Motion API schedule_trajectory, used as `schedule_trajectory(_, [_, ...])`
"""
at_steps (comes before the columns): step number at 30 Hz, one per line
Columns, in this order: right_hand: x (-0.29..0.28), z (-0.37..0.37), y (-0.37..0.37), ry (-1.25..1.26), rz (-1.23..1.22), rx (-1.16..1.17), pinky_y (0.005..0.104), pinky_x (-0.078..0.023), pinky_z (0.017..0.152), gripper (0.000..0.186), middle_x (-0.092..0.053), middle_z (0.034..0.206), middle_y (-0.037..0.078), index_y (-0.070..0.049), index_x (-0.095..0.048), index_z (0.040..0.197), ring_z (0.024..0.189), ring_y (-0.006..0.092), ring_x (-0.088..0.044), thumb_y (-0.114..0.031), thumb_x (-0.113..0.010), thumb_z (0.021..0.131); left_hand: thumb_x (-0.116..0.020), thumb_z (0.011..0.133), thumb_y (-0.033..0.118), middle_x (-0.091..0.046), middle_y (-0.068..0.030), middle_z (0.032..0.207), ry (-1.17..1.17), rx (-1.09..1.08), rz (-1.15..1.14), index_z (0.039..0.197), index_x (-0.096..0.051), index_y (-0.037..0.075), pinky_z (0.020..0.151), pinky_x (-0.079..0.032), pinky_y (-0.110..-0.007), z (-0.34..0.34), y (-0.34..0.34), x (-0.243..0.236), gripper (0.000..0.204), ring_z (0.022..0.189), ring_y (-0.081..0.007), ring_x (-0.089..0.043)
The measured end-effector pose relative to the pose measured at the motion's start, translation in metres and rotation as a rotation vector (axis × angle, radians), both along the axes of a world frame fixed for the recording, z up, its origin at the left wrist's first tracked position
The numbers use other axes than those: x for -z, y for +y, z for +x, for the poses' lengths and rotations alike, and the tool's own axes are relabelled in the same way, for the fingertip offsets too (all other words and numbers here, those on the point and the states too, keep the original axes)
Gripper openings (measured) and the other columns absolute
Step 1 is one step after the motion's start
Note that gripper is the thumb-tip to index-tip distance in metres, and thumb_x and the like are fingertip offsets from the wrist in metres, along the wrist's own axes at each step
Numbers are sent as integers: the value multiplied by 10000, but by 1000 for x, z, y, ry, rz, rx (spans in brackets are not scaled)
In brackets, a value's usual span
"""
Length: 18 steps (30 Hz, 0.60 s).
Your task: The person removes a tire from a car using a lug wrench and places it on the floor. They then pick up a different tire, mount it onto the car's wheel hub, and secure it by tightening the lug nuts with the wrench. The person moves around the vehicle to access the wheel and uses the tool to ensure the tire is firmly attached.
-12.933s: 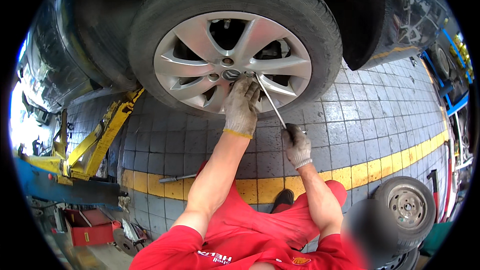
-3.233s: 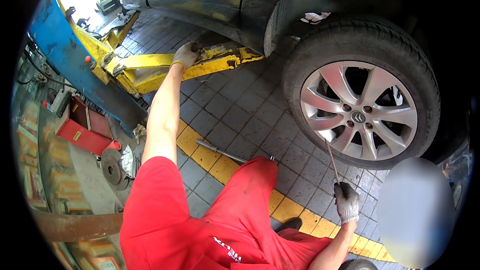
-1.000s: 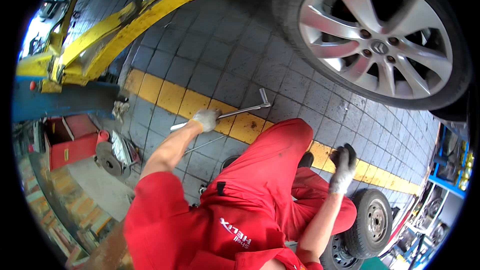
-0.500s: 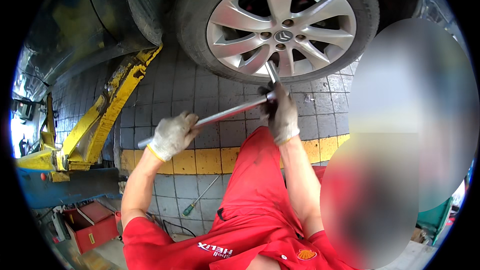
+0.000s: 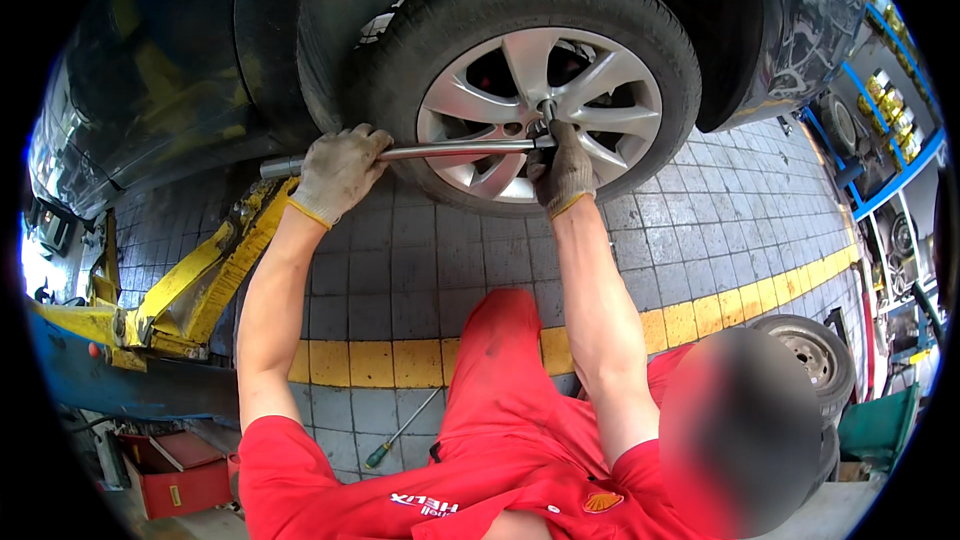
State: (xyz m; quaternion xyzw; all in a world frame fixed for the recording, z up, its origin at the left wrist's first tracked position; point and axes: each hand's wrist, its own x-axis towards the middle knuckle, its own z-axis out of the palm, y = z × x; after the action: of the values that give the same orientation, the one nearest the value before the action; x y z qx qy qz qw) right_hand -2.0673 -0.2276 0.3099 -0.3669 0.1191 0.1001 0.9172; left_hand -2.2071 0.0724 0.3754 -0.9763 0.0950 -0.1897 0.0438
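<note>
Near the body: thin-shafted screwdriver with green handle (image 5: 386, 446), flat on grey floor tiles (image 5: 330, 405), just left of a red trouser leg (image 5: 495, 360); handle toward the body, shaft slanting away to the right.

Next out: left hand (image 5: 343, 173) in grey-white knit glove with yellow cuff, wrapped over the bar's left stretch. Right hand (image 5: 567, 168), similarly gloved, darkly stained, clasped around the joint at the other end; fingertips partly hidden.

Between both: long, straight, silver steel socket bar (image 5: 455, 149) with thicker grey sleeve end (image 5: 280, 168). Held off the floor, in front of the wheel. Lies with long axis nearly level, left to right, rising slightly toward the right; sleeve end to the left, jointed end before the wheel's middle. Short silver socket piece (image 5: 548, 112) turned away from the body, toward the wheel, roughly square to the bar. Fit at the wheel: cannot tell, partly covered by the glove.

Handling, as judged: likely heavy, stiff, not fragile; smooth surface perhaps slippery if oily. Best gripped near the sleeve end for leverage, with a second hold at the joint for steadiness.

Farther: silver multi-spoke alloy wheel (image 5: 529, 58) in black rubber tyre (image 5: 540, 2), upright. Behind: dark, glossy car body (image 5: 180, 70).
</note>
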Motion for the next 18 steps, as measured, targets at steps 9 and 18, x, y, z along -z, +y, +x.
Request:
schedule_trajectory(9, [13,19,-14,196,341,-263,188,-358,334,266,-610,694,-32,-159,-644,918,454,70,-498,-388,-614,1049,-777,923,236,-720,-45,949,-391,158,335,1090,-782,157,831,-539,-397,10,-22,-95,185,946,-251,-705])
schedule_trajectory(18, [-6,17,7,68,0,-45,231,-304,356,249,-578,682,-3,-137,-636,912,444,100,-466,-357,-674,1022,-778,938,279,-710,-58,1029,-128,-15,166,1175,-739,176,875,-572,-447,5,5,-39,261,973,-290,-737])
